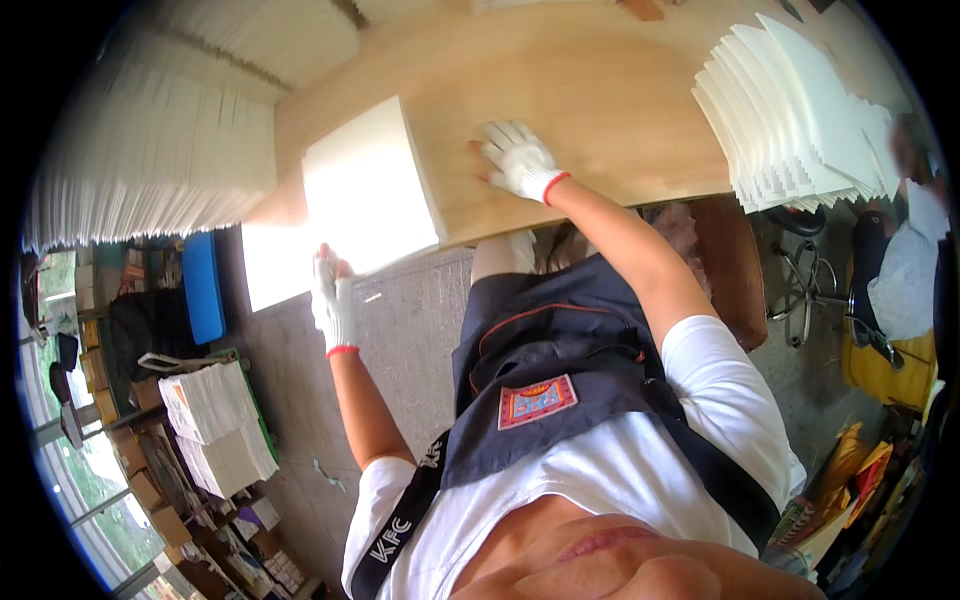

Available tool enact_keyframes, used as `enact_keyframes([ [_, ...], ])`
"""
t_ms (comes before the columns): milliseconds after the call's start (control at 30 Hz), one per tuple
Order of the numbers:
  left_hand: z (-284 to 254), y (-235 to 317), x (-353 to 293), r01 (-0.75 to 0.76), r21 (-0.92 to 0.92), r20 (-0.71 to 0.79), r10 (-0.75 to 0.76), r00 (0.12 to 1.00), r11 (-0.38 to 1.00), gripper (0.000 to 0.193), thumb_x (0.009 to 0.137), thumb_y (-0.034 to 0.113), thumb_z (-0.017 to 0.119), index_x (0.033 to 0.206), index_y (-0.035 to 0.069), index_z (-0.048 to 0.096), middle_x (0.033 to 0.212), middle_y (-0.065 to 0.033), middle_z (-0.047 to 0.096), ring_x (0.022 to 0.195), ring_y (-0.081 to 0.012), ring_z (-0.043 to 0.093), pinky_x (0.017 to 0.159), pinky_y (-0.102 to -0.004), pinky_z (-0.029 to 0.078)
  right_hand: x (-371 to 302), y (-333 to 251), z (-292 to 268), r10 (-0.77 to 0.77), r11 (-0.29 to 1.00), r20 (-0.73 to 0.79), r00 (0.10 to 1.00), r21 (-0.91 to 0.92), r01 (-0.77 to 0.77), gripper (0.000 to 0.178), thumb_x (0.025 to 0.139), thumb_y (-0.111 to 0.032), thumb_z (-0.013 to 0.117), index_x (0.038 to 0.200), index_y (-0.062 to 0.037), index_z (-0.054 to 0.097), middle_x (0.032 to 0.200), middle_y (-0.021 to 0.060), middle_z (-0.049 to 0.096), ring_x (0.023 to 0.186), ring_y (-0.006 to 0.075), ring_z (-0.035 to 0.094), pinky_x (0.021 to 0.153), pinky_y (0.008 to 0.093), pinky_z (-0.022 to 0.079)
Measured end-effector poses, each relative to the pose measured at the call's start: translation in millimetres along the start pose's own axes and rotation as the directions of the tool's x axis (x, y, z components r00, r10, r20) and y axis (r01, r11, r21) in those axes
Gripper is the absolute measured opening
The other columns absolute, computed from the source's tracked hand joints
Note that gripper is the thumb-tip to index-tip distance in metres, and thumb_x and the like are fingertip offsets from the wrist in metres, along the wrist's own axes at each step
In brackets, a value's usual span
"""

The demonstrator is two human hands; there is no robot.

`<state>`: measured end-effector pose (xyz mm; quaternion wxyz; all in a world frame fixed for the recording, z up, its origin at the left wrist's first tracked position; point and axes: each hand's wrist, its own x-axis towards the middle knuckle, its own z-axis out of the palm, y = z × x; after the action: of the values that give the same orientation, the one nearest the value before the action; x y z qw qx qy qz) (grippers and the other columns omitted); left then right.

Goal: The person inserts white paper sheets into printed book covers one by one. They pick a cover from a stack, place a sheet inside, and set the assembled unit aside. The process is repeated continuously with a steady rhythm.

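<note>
A bright stack of white paper sheets (365, 180) lies near the table's front edge, left of centre. At its lower left, a white sheet (272, 262) sticks out past that edge. My left hand (335, 302), in a white glove with a red cuff, is at the right side of this sheet, with its fingers and thumb closed on the paper's edge. Glare hides part of the grip. My right hand (520, 162), gloved alike with bare fingertips showing, rests flat on the wooden table (600, 110), fingers apart, holding nothing, to the right of the stack.
Tall piles of white paper (160, 150) stand at the table's left. A fanned stack of paper (790, 120) sits at its right end. Below are a brown stool (728, 270), a wheeled chair base (803, 285) and bundled paper (218, 425). A person's sleeve (928, 212) shows far right.
</note>
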<state>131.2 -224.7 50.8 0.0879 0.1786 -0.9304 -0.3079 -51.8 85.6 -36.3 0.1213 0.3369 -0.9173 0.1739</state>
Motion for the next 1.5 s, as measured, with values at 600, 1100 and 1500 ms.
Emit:
enact_keyframes([
  [600, 154.5, 219.6, 212.8, -0.747, 0.057, 0.568, 0.594, 0.570, 0.663, 0.056, 0.076, 0.027, 0.066, 0.126, 0.013, 0.045, 0.135, -0.0129, 0.039, 0.126, -0.0334, 0.032, 0.102, -0.0402, 0.031, 97.9, 253.4, -76.9, 0.658, 0.751, -0.036, 0.752, 0.101, -0.653, 0.032, 0.085, -0.039, 0.048, 0.100, -0.0127, 0.057, 0.103, 0.0103, 0.062, 0.097, 0.0310, 0.056, 0.075, 0.0442, 0.045],
  [1100, 319.1, 266.1, 255.1, -0.937, -0.262, 0.304, 0.941, 0.148, 0.232, 0.047, 0.071, 0.034, 0.068, 0.109, 0.009, 0.056, 0.130, -0.0114, 0.042, 0.117, -0.0303, 0.039, 0.099, -0.0465, 0.031, 209.6, 373.4, -51.6, 0.679, 0.659, -0.290, 0.675, -0.163, -0.734, 0.075, 0.078, -0.044, 0.052, 0.138, -0.0073, 0.027, 0.123, 0.0244, 0.048, 0.107, 0.0372, 0.052, 0.093, 0.0399, 0.041],
  [1500, 327.8, 265.0, 262.7, -0.842, -0.020, 0.245, 0.819, 0.518, 0.539, 0.053, 0.078, 0.038, 0.062, 0.121, 0.011, 0.047, 0.133, -0.0130, 0.038, 0.123, -0.0321, 0.032, 0.103, -0.0472, 0.025, 129.2, 408.0, -78.8, 0.799, 0.459, -0.366, 0.477, -0.141, -0.877, 0.061, 0.081, -0.055, 0.044, 0.125, -0.0131, 0.047, 0.108, 0.0255, 0.057, 0.101, 0.0403, 0.054, 0.085, 0.0455, 0.043],
])
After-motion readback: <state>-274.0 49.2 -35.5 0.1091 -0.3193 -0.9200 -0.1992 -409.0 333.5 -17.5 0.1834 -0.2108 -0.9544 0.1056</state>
